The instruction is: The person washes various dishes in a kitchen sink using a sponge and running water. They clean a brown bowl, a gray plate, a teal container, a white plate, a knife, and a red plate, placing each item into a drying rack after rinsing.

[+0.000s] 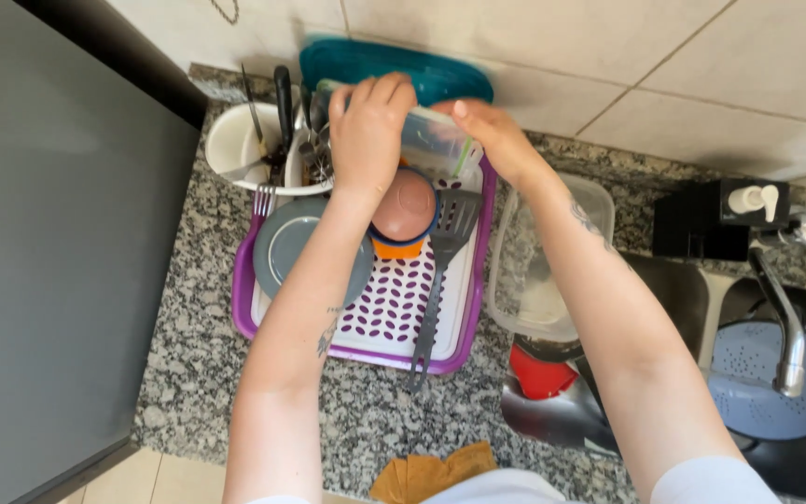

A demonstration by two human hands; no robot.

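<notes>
Reaching forward, left hand (367, 121) and right hand (494, 138) both grip 1 clear container (433, 142) above the dish rack (464, 308).

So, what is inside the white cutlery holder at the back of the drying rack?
The white cutlery holder holds upright utensils, dark and metal handles showing. Their lower ends are hidden inside it.

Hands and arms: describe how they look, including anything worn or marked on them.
Both hands, left hand and right hand, are bare: no gloves, rings or watch show. The forearms are bare too. A small dark tattoo marks the left forearm, and another tattoo sits on the right forearm near the wrist. White short sleeves show at the bottom edge of the view.
</notes>
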